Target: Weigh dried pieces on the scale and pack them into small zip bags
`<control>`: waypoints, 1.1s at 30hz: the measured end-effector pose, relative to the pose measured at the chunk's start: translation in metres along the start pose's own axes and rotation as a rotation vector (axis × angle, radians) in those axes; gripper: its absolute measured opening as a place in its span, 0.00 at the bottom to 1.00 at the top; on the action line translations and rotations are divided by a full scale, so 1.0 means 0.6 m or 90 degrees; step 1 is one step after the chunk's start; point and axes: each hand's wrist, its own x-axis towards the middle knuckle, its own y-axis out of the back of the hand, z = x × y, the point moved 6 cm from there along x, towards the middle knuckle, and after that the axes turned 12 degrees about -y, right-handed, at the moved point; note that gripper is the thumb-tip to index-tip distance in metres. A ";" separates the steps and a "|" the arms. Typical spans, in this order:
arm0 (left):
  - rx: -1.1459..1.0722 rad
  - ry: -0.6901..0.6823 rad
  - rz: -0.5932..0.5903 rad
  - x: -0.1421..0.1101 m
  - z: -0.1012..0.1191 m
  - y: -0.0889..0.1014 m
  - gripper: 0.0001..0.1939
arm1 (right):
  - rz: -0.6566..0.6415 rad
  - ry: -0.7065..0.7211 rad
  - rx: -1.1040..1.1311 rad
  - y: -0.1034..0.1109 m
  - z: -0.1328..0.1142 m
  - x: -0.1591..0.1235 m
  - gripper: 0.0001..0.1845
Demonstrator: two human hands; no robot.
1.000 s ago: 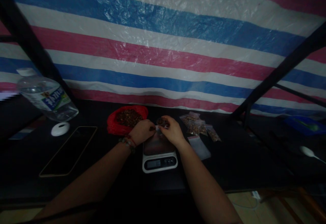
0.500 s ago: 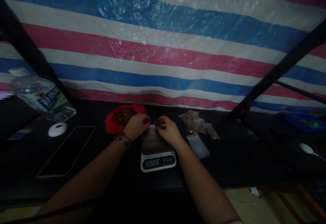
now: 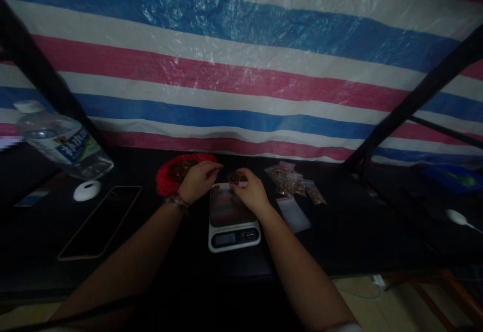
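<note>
Clear bag (image 3: 234,177), dark bits (image 3: 236,175) inside, by far edge of white scale (image 3: 229,214); open red bag (image 3: 163,181) left.

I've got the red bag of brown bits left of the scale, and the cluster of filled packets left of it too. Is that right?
Not quite: the head view shows the filled packets right of the scale. The red bag is indeed on its left.

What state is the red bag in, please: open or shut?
Open: the red bag has its mouth spread wide, with brown bits showing inside.
</note>
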 end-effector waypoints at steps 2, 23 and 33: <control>0.049 0.004 -0.088 -0.002 -0.012 -0.004 0.13 | 0.003 -0.002 0.021 0.003 0.000 0.000 0.19; -0.040 -0.138 -0.067 0.002 0.037 -0.004 0.11 | -0.067 0.076 -0.073 -0.019 -0.011 -0.009 0.19; 0.152 0.166 0.075 -0.019 -0.087 0.063 0.16 | -0.097 0.038 -0.047 -0.015 -0.003 -0.008 0.19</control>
